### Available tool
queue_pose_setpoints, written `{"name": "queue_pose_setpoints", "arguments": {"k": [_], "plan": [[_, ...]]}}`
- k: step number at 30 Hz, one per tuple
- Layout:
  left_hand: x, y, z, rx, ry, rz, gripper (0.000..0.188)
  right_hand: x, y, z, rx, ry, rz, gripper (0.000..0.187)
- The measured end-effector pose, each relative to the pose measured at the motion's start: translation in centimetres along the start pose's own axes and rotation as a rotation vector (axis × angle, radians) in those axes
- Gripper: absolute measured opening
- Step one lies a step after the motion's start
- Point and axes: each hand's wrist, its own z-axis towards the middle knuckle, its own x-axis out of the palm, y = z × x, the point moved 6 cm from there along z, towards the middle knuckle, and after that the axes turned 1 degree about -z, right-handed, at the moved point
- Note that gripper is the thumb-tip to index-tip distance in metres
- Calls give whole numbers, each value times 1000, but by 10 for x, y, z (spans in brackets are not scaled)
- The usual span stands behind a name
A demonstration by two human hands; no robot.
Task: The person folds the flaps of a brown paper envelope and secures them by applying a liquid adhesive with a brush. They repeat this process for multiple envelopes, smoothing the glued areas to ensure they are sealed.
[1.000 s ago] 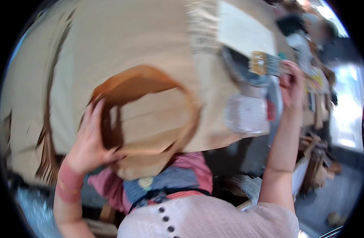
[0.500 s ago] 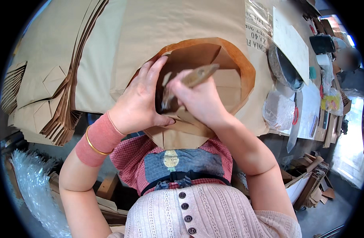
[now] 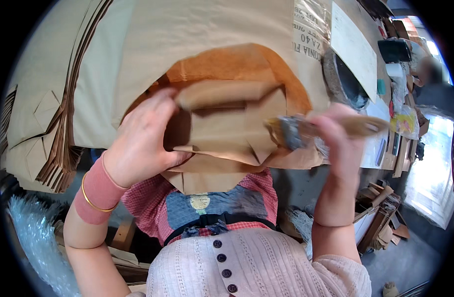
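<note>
A large brown paper bag [image 3: 218, 129] lies in front of me with its mouth spread toward me. A darker, wet-looking orange-brown band [image 3: 232, 64] curves round the far side of the mouth. At the left rim, my left hand [image 3: 146, 136] grips the paper, its thumb on the near flap and its fingers blurred over the far fold. My right hand [image 3: 340, 136] is closed round the wooden handle of a flat paintbrush [image 3: 292, 131]. The brush's bristles point left, over the mouth's right edge.
Stacked folded paper bags [image 3: 43, 123] lie at the left. To the right stand a rounded container [image 3: 338, 81] under a white board [image 3: 354, 52], with a plastic bag [image 3: 405, 123] beyond. Shredded plastic strands [image 3: 36, 242] are heaped at lower left, cardboard scraps [image 3: 385, 218] at lower right.
My right hand has swung the paintbrush from inside the mouth's left part out to the right edge. My left hand has shifted slightly left, and the far inner fold now stands nearer me, baring more orange-brown band.
</note>
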Motion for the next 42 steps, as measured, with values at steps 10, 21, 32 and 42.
{"name": "queue_pose_setpoints", "arguments": {"k": [10, 21, 32, 42], "plan": [[9, -3, -1, 23, 163, 128, 42, 100, 17, 32, -642, 659, -189, 32], [8, 9, 17, -138, -132, 80, 8, 2, 13, 12, 51, -250, 59, 11], [16, 42, 48, -254, -161, -30, 22, 123, -10, 5, 145, 87, 326, 10], [19, 18, 53, -163, -215, 374, 12, 28, -27, 1, 49, -35, -544, 10]]}}
